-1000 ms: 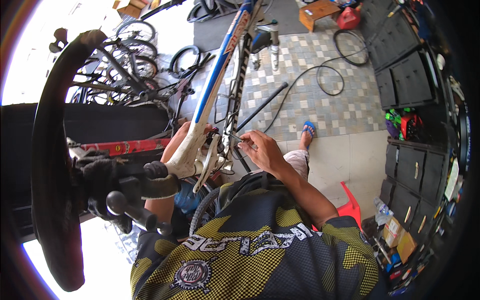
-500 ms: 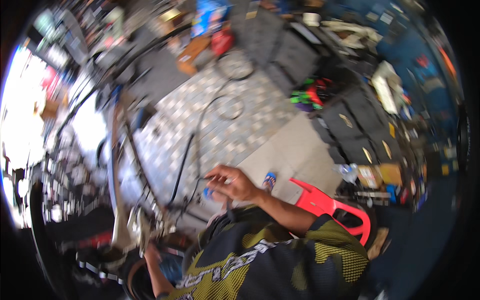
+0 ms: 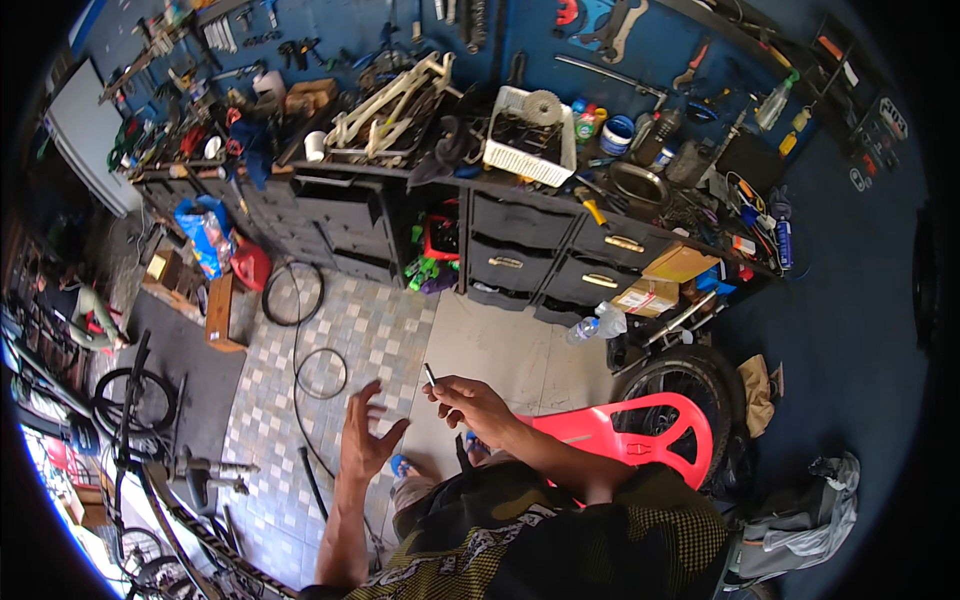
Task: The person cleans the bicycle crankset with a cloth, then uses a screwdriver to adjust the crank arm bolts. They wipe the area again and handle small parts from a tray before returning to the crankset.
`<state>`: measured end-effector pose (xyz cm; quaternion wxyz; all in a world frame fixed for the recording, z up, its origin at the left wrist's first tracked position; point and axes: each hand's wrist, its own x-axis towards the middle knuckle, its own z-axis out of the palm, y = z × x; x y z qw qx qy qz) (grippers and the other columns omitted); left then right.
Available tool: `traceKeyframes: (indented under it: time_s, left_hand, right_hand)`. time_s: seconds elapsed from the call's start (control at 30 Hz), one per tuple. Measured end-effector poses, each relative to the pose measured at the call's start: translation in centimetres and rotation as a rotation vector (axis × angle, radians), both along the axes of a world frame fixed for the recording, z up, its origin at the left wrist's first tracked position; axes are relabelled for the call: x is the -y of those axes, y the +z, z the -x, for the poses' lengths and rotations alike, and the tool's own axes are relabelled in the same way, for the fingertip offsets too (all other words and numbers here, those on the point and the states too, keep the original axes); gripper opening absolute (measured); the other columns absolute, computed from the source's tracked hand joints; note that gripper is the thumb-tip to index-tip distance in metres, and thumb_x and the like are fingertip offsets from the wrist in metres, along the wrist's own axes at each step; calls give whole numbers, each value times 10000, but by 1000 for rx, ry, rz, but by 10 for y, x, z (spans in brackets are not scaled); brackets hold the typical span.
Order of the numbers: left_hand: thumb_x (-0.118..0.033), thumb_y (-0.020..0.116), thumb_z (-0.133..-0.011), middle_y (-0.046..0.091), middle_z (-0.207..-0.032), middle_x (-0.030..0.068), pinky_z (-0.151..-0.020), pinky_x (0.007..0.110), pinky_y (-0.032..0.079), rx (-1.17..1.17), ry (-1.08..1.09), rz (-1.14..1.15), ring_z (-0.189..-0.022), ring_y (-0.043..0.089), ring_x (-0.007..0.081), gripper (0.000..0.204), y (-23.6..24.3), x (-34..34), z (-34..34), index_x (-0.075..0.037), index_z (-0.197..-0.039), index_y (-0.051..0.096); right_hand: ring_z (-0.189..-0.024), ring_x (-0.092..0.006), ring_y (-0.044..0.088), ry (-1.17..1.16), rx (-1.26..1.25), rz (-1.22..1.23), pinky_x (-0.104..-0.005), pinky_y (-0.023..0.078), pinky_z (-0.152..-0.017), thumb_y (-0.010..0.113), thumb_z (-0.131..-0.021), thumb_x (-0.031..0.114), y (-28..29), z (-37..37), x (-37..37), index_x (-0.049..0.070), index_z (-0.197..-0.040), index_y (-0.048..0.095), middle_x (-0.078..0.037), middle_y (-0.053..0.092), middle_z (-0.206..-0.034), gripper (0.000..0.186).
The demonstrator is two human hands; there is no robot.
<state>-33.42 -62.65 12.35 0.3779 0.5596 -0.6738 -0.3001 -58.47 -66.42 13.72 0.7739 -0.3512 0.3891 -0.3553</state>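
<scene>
In front of my body, my right hand [image 3: 472, 404] pinches a short, slim metal cylinder [image 3: 430, 374] between thumb and fingertips. The piece is dark with a pale end and points up and to the left; its exact kind is too small to tell. Just left of it, my left hand [image 3: 368, 432] is raised with the fingers spread and nothing in them. The two hands are apart. Beneath my right forearm stands a red plastic chair [image 3: 560, 437].
Ahead runs a dark workbench with drawers [image 3: 512, 235], bearing a white basket [image 3: 520, 165] of parts and pale bicycle frame pieces [image 3: 395, 105]. A black cable [image 3: 297, 370] loops across the tiled floor. Bicycles [image 3: 150, 480] stand left; a wheel [image 3: 690, 375] is right. A person [image 3: 80, 310] sits far left.
My view has swung right toward the workbench. My left hand has come up from beside the bicycle at lower left to near my right hand, which stays raised in front of me.
</scene>
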Motion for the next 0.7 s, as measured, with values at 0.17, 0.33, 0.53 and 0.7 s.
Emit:
traceKeyframes:
  time_s: [0.17,0.33,0.53,0.7]
  left_hand:
    - [-150,921,-731,531,-1434,176,-978,449,566,175,-371,148,-1213,629,373,938,96,127,119,-85,-1534,439]
    - [-196,857,-818,524,-1441,139,-983,482,572,224,-546,251,-1254,610,394,735,80,226,183,-144,-1476,535]
    - [-175,875,-796,519,-1443,128,-917,453,606,132,-694,264,-1166,660,353,696,66,344,236,-158,-1431,591]
    - [-184,868,-810,537,-1411,116,-896,445,611,90,-764,238,-1145,675,345,624,71,422,271,-136,-1380,616]
  right_hand:
    - [-855,-83,592,-270,-44,124,-263,490,-707,641,-1066,340,13,63,46,39,-1248,737,12,680,-950,365]
    - [-834,-90,578,-471,-21,124,-259,473,-739,655,-1061,322,7,108,104,21,-1246,738,14,666,-935,362]
    - [-886,-82,605,-555,-184,101,-262,466,-739,679,-1046,287,7,156,200,39,-1195,766,-3,691,-962,302]
    - [-889,-91,619,-672,-276,78,-272,484,-731,667,-1040,181,19,182,266,24,-1152,765,-17,728,-1034,216]
